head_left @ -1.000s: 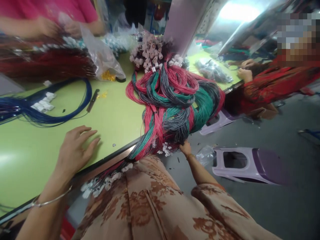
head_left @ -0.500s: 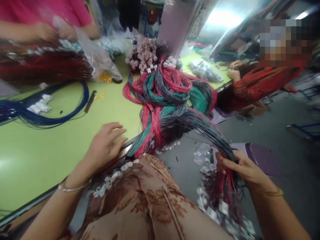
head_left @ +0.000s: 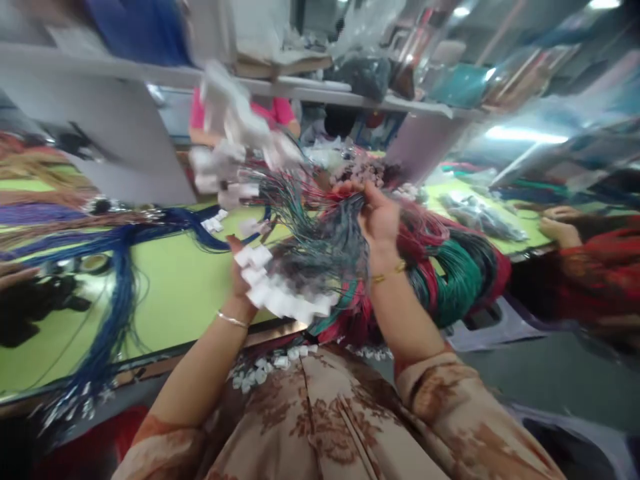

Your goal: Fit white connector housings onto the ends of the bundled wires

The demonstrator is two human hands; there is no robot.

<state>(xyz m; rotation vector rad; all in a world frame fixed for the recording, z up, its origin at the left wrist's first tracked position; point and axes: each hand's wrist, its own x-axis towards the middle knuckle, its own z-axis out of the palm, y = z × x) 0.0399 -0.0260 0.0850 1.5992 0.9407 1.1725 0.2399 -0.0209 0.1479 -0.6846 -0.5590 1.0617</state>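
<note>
Holding wires (head_left: 330,233) over the near table (head_left: 170,287) is done by the right hand (head_left: 381,220), squeezed tight.
Likely soft, best held where bunched; the left hand's (head_left: 240,280) grip, by the white plugs (head_left: 287,300), cannot be told.

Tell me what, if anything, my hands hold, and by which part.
Your right hand grips a wire bundle along its length, short of the white connectors. Your left hand is partly hidden behind those connectors, so its hold is unclear.
</note>
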